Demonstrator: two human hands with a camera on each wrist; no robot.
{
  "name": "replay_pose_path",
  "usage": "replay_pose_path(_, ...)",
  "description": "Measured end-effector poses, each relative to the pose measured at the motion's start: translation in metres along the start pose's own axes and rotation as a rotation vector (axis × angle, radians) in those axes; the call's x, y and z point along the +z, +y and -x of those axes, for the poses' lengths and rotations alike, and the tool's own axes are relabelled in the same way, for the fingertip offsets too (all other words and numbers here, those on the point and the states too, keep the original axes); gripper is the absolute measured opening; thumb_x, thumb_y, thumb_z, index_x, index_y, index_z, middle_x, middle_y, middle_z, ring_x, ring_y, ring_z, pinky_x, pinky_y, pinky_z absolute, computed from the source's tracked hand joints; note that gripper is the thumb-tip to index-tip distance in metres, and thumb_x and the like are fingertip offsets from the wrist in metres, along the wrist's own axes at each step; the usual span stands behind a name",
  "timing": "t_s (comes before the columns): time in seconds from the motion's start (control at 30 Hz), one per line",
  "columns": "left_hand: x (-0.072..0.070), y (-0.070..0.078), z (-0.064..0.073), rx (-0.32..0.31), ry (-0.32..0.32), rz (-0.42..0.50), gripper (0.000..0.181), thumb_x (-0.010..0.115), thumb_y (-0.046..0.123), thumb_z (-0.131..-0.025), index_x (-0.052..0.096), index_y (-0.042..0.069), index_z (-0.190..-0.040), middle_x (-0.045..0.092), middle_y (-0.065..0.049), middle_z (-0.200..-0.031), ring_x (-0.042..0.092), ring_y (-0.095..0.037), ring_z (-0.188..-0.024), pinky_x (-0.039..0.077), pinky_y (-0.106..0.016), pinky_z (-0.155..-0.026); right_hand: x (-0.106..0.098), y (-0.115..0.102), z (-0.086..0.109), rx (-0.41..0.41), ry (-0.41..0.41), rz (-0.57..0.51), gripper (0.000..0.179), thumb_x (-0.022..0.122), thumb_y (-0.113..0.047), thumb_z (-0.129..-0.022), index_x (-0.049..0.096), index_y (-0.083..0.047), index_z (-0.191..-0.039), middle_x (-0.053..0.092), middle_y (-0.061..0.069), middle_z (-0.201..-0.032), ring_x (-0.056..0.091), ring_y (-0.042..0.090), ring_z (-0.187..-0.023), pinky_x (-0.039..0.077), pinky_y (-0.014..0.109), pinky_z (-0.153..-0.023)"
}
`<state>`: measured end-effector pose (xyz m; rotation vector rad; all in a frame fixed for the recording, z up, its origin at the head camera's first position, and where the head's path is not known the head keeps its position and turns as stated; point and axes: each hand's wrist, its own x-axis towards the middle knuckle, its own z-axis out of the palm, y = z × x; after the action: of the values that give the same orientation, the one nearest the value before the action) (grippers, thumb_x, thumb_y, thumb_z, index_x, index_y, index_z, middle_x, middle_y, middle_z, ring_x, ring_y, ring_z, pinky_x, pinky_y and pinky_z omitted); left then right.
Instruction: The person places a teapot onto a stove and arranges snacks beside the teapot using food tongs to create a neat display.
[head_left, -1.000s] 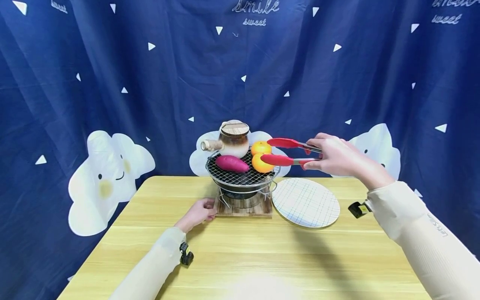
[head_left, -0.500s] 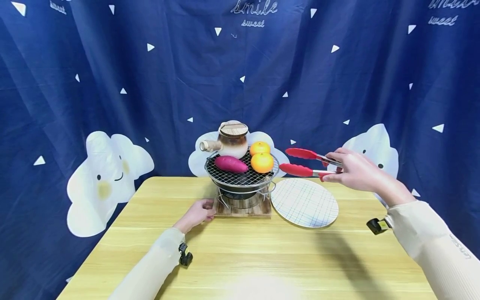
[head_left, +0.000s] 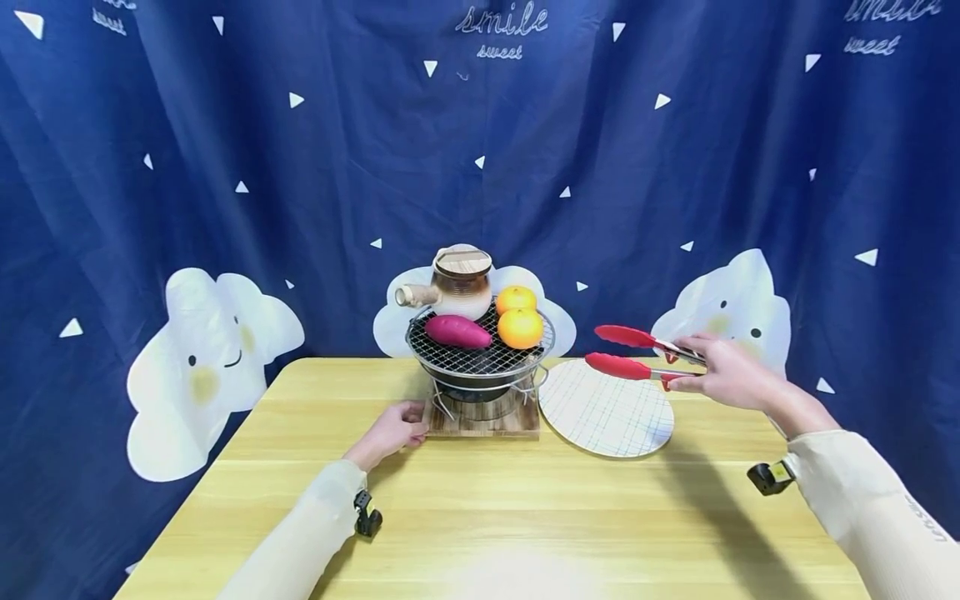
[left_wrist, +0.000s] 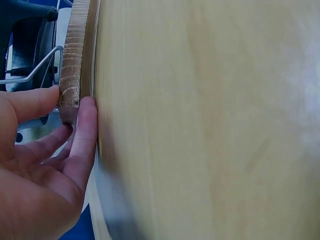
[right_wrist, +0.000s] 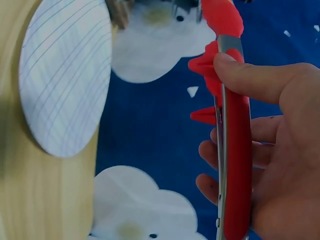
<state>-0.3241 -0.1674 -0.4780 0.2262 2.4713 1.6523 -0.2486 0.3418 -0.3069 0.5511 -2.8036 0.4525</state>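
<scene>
My left hand [head_left: 388, 433] pinches the left corner of the wooden base board [left_wrist: 74, 55], thumb on one face and fingers on the other. On that board stands a small round grill [head_left: 480, 379] with a wire mesh top. A purple sweet potato [head_left: 457, 332], two oranges [head_left: 521, 328] and a clay pot [head_left: 462, 287] with a wooden lid and side handle sit on the mesh. My right hand [head_left: 731, 375] holds red-tipped tongs [right_wrist: 236, 150] above the plate's far right side. The tongs' tips are apart with nothing between them.
A round white plate [head_left: 600, 417] with a thin line grid lies right of the grill, on the pale wooden table [head_left: 450, 517]. Behind the table's far edge hangs a dark blue curtain [head_left: 337, 167] with clouds and triangles.
My right hand has moved right and down with the tongs, away from the oranges. The oranges stay on the mesh. My left hand keeps its hold on the base board.
</scene>
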Motion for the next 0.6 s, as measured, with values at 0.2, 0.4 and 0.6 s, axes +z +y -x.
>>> replay_pose_path(0.2, 0.004, 0.001, 0.001, -0.002, -0.013, -0.008, 0.052, 0.063, 0.000, -0.092, 0.046, -0.012, -0.140, 0.064, -0.029, -0.117, 0.069, -0.029, -0.087, 0.063, -0.041, -0.082, 0.013, 0.022, 0.012, -0.043, 0.041, -0.008, 0.054, 0.088, -0.025, -0.077, 0.068, 0.005, -0.117, 0.070, 0.013, -0.103, 0.060, 0.028, -0.092, 0.051, 0.047, -0.082)
replay_pose_path(0.4, 0.004, -0.004, -0.006, 0.011, -0.003, 0.000, 0.053, 0.062, 0.001, -0.093, 0.045, -0.012, -0.142, 0.066, -0.026, -0.112, 0.069, -0.025, -0.084, 0.063, -0.039, -0.081, 0.019, 0.041, 0.015, -0.017, 0.025, -0.044, 0.056, 0.087, -0.023, -0.078, 0.066, 0.008, -0.120, 0.071, 0.017, -0.106, 0.059, 0.027, -0.089, 0.051, 0.040, -0.078)
replay_pose_path(0.6, 0.000, -0.004, -0.004, 0.002, 0.004, -0.006, 0.052, 0.062, 0.000, -0.093, 0.046, -0.012, -0.141, 0.066, -0.024, -0.107, 0.068, -0.025, -0.083, 0.063, -0.038, -0.079, 0.034, 0.057, 0.018, -0.045, 0.045, -0.075, 0.052, 0.087, -0.021, -0.077, 0.068, 0.007, -0.116, 0.071, 0.014, -0.102, 0.058, 0.024, -0.085, 0.050, 0.035, -0.072)
